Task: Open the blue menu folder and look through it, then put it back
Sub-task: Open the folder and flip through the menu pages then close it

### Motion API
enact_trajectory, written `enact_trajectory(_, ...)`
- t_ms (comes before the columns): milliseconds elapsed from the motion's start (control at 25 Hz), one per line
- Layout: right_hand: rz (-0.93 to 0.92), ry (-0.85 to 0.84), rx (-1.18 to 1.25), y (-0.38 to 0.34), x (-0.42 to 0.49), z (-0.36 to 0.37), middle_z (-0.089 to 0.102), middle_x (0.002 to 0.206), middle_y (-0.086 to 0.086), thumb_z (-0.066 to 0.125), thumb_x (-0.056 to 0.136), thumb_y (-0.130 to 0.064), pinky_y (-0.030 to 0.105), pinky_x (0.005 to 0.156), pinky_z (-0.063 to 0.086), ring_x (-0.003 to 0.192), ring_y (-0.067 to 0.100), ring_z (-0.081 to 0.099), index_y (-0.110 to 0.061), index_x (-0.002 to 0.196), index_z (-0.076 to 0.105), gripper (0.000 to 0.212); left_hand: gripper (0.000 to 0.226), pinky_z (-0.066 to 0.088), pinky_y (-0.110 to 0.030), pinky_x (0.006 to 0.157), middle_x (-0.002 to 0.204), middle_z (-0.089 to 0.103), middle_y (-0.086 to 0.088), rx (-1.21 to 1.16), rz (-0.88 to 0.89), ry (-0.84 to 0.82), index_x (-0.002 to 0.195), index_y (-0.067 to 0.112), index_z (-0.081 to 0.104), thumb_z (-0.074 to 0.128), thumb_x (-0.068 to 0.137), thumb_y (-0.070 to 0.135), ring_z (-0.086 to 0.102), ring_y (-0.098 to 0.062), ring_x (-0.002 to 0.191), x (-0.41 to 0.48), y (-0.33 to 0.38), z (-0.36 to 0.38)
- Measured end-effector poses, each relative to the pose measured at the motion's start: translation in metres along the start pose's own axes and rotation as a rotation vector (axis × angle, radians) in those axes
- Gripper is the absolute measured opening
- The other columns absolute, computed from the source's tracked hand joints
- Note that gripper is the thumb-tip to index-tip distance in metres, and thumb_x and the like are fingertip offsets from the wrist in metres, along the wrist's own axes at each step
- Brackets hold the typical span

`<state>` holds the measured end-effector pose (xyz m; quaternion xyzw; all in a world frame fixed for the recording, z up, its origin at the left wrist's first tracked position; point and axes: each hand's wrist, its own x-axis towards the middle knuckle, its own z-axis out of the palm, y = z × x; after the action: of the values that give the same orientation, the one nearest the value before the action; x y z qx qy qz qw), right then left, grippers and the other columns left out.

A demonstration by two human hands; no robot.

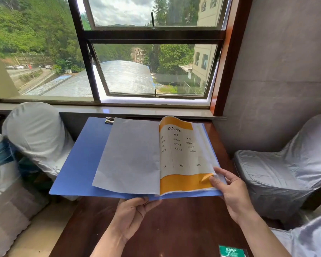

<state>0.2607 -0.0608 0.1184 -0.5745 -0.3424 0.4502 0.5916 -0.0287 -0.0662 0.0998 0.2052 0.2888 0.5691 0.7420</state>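
- Blue menu folder [78, 164] lay open above a dark wooden table [174, 229], held up at its near edge, with its left cover reaching out past the table's left side.
- Nearest, a green card [233, 251] sat on the table's near right.
- The left hand [132, 216] gripped the folder's near edge at the spine, palm up, fingers curled under it.
- The right hand [232, 190] pinched the lower right corner of the orange-banded menu page [182, 154], curling it up.
- A blank white sheet [130, 156] lay turned over to the left.
- A metal clip [109, 120] showed at the folder's far edge.
- Covered chairs [35, 134] stood at both sides.
- Beyond was a window [152, 34].
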Motion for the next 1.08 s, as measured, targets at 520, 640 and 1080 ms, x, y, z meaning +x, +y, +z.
enact_trajectory(520,-0.413,0.292,-0.585,-0.005,-0.007,-0.002,0.068,0.113,0.002,0.080,0.081,-0.018,0.044,0.088,0.058,0.106,0.022,0.061,-0.017,0.089,0.078,0.008,0.057,0.060,-0.060,0.072,0.112,0.074,-0.020,-0.001,0.014,-0.018,0.126,0.013,0.057,0.037,0.087,-0.024,0.070,-0.046,0.101,-0.005,0.001,0.002)
enact_trajectory(640,-0.436,0.253,-0.522,-0.018,-0.017,0.003,0.074,0.092,-0.005,0.072,0.089,-0.020,0.045,0.079,0.062,0.084,0.012,0.067,-0.022,0.092,0.072,0.004,0.059,0.061,-0.057,0.069,0.114,0.073,-0.020,0.009,0.018,-0.024,0.123,0.015,0.059,0.039,0.085,-0.024,0.070,-0.046,0.101,-0.006,0.000,0.004)
enact_trajectory(1080,-0.158,-0.011,0.153,-0.045,-0.029,0.047,0.079,0.104,0.009,0.066,0.092,-0.006,0.047,0.085,0.058,0.095,0.026,0.073,-0.021,0.110,0.073,0.024,0.065,0.059,-0.060,0.074,0.130,0.064,-0.021,-0.002,-0.009,-0.015,0.134,0.022,0.054,0.042,0.086,-0.022,0.065,-0.048,0.112,-0.004,-0.007,-0.001)
